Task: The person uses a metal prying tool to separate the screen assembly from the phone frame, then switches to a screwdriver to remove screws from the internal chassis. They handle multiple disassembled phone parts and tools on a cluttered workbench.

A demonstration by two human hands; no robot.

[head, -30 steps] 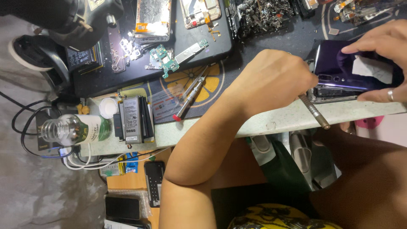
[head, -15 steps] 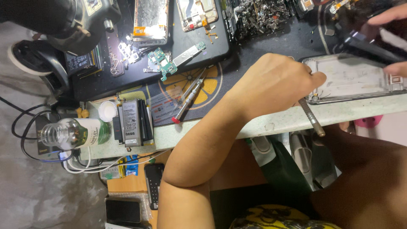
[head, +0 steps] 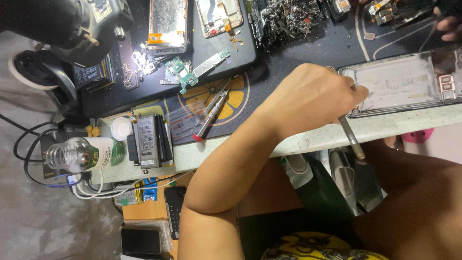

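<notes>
Left hand (head: pixel 313 98) — fingers closed around a metal tool (head: pixel 350 137) — works at the end of the opened phone frame (head: pixel 404 84) lying on the mat by the bench edge. Right hand (head: pixel 450 24) sits at the frame's far corner — grip indiscernible.

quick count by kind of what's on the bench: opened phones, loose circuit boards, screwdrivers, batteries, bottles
Opened phone frames: 3, one by the left hand, two at the back
Loose circuit boards: 1
Red-tipped screwdrivers: 1
Batteries: 1
Bottles: 1
Total: 7
</notes>
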